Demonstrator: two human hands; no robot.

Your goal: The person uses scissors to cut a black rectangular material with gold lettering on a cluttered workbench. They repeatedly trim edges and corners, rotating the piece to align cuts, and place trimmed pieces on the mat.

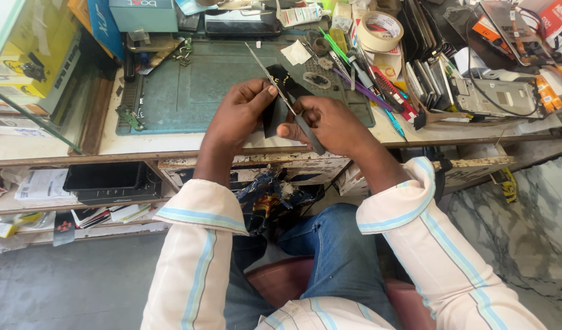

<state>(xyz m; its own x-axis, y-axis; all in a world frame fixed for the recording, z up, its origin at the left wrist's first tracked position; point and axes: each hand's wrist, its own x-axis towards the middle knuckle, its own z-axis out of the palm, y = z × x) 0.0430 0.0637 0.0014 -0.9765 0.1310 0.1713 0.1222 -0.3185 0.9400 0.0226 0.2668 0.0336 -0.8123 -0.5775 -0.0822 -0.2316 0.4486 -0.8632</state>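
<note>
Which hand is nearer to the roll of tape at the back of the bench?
Right. The right hand is below-left of the roll of tape; the left hand is farther left.

Both hands (287, 116) raised together, fingers pinched shut.

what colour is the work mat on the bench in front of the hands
Dark teal green, seen best in the head view: the work mat lies flat on the bench.
</note>
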